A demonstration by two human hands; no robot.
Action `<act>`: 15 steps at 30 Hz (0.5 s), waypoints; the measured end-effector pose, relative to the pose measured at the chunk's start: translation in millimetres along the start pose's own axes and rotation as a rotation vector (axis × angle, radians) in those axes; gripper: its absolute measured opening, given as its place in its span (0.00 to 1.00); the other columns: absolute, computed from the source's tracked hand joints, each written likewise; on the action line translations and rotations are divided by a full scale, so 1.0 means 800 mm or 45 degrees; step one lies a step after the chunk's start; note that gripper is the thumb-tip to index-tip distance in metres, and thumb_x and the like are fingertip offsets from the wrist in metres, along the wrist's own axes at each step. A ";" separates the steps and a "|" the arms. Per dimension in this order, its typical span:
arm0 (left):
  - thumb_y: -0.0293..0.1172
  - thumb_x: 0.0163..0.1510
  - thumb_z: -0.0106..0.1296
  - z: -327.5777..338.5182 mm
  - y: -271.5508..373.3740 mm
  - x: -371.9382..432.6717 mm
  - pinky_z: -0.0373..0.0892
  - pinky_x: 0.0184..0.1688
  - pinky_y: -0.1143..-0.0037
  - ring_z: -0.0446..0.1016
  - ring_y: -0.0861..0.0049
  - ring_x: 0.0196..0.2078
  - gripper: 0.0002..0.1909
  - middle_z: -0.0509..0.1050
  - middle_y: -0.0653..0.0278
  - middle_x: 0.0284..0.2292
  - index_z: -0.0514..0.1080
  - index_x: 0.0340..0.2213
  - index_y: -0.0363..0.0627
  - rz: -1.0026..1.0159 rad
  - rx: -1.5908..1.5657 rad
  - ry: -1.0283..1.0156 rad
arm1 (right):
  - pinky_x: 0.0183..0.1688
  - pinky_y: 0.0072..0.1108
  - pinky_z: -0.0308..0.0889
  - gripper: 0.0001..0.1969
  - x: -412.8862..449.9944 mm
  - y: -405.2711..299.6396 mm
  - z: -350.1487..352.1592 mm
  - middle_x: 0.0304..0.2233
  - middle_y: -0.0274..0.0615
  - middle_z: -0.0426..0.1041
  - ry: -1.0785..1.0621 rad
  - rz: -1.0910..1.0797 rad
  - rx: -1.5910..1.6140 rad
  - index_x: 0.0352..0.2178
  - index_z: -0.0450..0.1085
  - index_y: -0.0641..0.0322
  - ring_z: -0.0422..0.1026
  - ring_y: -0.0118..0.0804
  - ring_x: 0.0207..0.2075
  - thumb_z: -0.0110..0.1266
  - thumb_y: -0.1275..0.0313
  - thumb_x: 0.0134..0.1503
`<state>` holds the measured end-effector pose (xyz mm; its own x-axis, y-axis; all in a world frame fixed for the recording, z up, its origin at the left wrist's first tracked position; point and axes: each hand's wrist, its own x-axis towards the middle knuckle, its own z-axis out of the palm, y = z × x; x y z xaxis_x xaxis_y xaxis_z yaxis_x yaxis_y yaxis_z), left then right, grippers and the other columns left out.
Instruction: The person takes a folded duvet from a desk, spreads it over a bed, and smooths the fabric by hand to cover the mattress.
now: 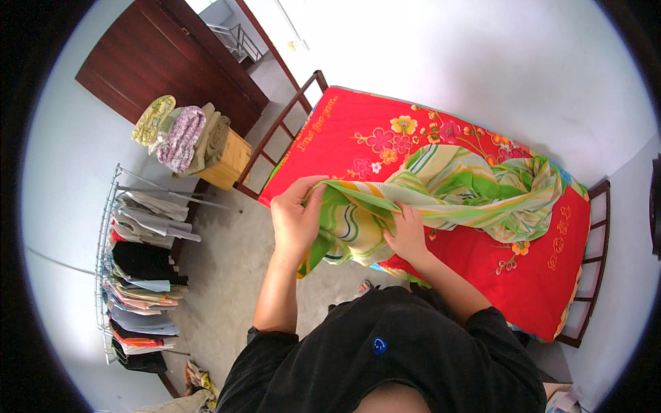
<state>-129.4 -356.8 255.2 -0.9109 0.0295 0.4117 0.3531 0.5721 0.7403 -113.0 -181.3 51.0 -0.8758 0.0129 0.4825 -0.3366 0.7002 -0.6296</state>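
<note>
A green, yellow and white patterned cloth (475,191), like a sheet or cover, lies bunched on a bed with a red floral sheet (341,134). My left hand (297,214) pinches the cloth's edge between thumb and fingers at its left end, held up near the bed's near side. To its right, my right hand (408,232) grips a fold of the same cloth, its fingertips partly hidden by the fabric. Between and below the hands the cloth hangs down past the bed's edge. The rest trails rightward in a twisted heap.
Brown metal bed frames (281,124) rise at both bed ends. Folded bedding (181,137) is stacked on a wooden cabinet (230,160) beside a dark red door (170,57). A metal rack holds hanging clothes (144,263) at the left. A white wall (465,62) borders the bed's far side.
</note>
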 end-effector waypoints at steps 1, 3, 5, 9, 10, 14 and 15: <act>0.22 0.49 0.48 0.001 0.012 0.001 0.64 0.30 0.84 0.67 0.88 0.27 0.07 0.73 0.67 0.24 0.72 0.31 0.37 0.024 0.031 0.006 | 0.46 0.33 0.56 0.14 0.001 0.011 0.009 0.40 0.47 0.64 0.011 -0.005 -0.010 0.30 0.68 0.68 0.60 0.48 0.44 0.54 0.74 0.37; 0.22 0.49 0.48 -0.003 0.021 0.002 0.64 0.30 0.84 0.67 0.88 0.26 0.06 0.73 0.67 0.23 0.72 0.31 0.37 0.053 0.061 0.020 | 0.46 0.33 0.57 0.11 0.003 0.037 0.030 0.41 0.48 0.64 0.089 -0.059 -0.163 0.29 0.68 0.68 0.61 0.48 0.43 0.52 0.75 0.41; 0.23 0.48 0.49 -0.017 0.020 0.006 0.66 0.31 0.81 0.72 0.82 0.26 0.07 0.74 0.59 0.24 0.73 0.31 0.39 0.021 0.088 0.139 | 0.46 0.33 0.57 0.11 0.010 0.067 0.029 0.40 0.49 0.64 0.065 -0.039 -0.115 0.30 0.67 0.68 0.61 0.49 0.42 0.51 0.76 0.41; 0.25 0.50 0.49 -0.058 -0.042 0.023 0.64 0.31 0.83 0.68 0.88 0.27 0.07 0.74 0.63 0.24 0.72 0.31 0.37 0.003 0.095 0.376 | 0.46 0.32 0.58 0.05 0.076 0.112 -0.041 0.39 0.51 0.65 0.125 0.046 0.069 0.25 0.66 0.68 0.63 0.50 0.41 0.48 0.75 0.47; 0.25 0.50 0.49 -0.074 -0.057 0.020 0.64 0.31 0.83 0.68 0.88 0.27 0.07 0.74 0.64 0.24 0.72 0.31 0.36 -0.054 0.090 0.429 | 0.42 0.30 0.60 0.05 0.120 0.057 -0.106 0.37 0.51 0.65 -0.287 0.397 0.058 0.27 0.65 0.67 0.65 0.47 0.40 0.48 0.75 0.47; 0.26 0.52 0.48 -0.095 -0.071 0.019 0.63 0.30 0.85 0.67 0.88 0.26 0.08 0.72 0.68 0.23 0.72 0.31 0.34 0.000 -0.059 0.759 | 0.39 0.28 0.61 0.06 0.180 -0.082 -0.231 0.34 0.48 0.65 0.500 -0.403 0.257 0.29 0.64 0.67 0.65 0.45 0.36 0.47 0.79 0.46; 0.26 0.52 0.48 -0.098 -0.065 0.020 0.63 0.29 0.86 0.66 0.89 0.26 0.08 0.72 0.69 0.23 0.72 0.31 0.34 0.007 -0.098 0.812 | 0.39 0.29 0.60 0.06 0.179 -0.094 -0.238 0.34 0.48 0.65 0.596 -0.510 0.253 0.28 0.64 0.68 0.65 0.46 0.36 0.47 0.79 0.46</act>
<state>-145.7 -450.3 264.7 -0.6111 -0.4746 0.6335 0.3938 0.5120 0.7634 -147.1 -96.3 283.7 -0.4406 0.1191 0.8898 -0.7033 0.5702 -0.4245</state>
